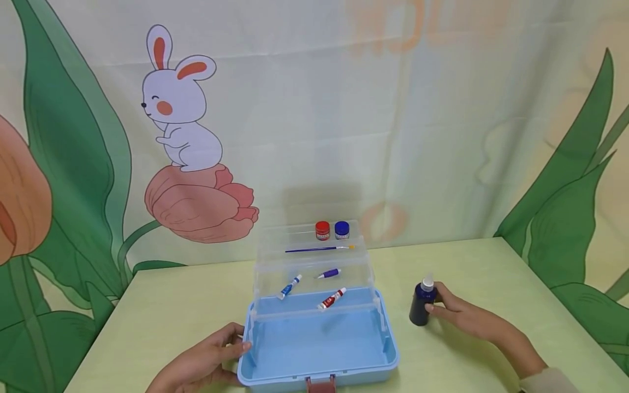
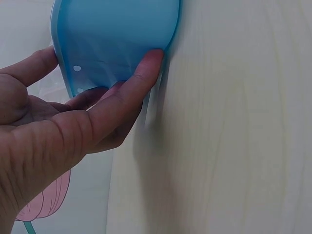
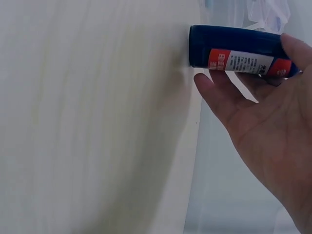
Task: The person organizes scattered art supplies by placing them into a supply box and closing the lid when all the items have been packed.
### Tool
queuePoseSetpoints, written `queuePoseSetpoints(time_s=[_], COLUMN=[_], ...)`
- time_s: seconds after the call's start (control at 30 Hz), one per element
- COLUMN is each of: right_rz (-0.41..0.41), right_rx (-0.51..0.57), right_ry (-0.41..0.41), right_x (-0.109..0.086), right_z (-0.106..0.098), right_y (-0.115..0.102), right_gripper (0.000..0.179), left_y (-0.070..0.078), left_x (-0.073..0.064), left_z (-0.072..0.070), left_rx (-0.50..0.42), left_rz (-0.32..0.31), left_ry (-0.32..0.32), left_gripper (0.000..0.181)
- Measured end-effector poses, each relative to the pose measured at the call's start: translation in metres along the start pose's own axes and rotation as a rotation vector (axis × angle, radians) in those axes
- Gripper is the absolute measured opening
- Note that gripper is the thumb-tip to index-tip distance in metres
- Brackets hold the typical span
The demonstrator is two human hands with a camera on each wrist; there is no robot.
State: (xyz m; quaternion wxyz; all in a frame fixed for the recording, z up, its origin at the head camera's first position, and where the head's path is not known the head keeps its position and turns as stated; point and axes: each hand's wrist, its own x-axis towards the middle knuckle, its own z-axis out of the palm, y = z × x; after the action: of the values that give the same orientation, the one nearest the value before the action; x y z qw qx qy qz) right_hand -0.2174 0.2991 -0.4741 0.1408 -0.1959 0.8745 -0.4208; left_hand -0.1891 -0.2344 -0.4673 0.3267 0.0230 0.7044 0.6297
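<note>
A light-blue storage box point(image 1: 319, 346) stands open, its clear lid and trays raised at the back. My left hand point(image 1: 206, 357) holds the box's left end, thumb at the rim; the left wrist view shows the fingers point(image 2: 141, 73) spread around that end. To the right of the box, my right hand point(image 1: 467, 316) grips a dark blue bottle point(image 1: 421, 308) between thumb and fingers. The bottle is upright with a whitish nozzle cap point(image 1: 427, 281). In the right wrist view, a red and white label point(image 3: 248, 62) shows on its side.
On the clear tiers are a red paint jar point(image 1: 322, 231), a blue paint jar point(image 1: 342, 230), a paintbrush point(image 1: 314, 249), a short purple pen-like item point(image 1: 330, 273), a blue paint tube point(image 1: 290, 286) and a red paint tube point(image 1: 332, 298). A printed curtain point(image 1: 314, 136) hangs behind the table point(image 1: 491, 273).
</note>
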Motion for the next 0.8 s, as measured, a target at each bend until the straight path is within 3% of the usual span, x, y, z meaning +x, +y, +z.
queuePoseSetpoints(time_s=[0.17,0.43,0.67,0.8], right_rz=[-0.061,-0.249,-0.274,-0.28], right_rx=[-0.027,-0.068,-0.13,-0.112], right_ry=[-0.013,-0.033,-0.02,-0.009], right_x=[0.002,0.011,0.009,0.007], right_z=[0.0,0.001,0.001,0.0], right_y=[-0.001,0.01,0.007,0.0], right_gripper=[0.048,0.042,0.043,0.045], left_y=[-0.001,-0.001,0.0,0.0], left_x=[0.001,0.0,-0.001,-0.001], left_z=[-0.001,0.0,0.0,0.001], left_rx=[0.004,-0.007,-0.011,-0.017], left_rz=[-0.002,0.0,0.01,-0.001], left_ry=[0.006,0.004,-0.01,0.007], left_gripper=[0.062,0.063,0.063,0.063])
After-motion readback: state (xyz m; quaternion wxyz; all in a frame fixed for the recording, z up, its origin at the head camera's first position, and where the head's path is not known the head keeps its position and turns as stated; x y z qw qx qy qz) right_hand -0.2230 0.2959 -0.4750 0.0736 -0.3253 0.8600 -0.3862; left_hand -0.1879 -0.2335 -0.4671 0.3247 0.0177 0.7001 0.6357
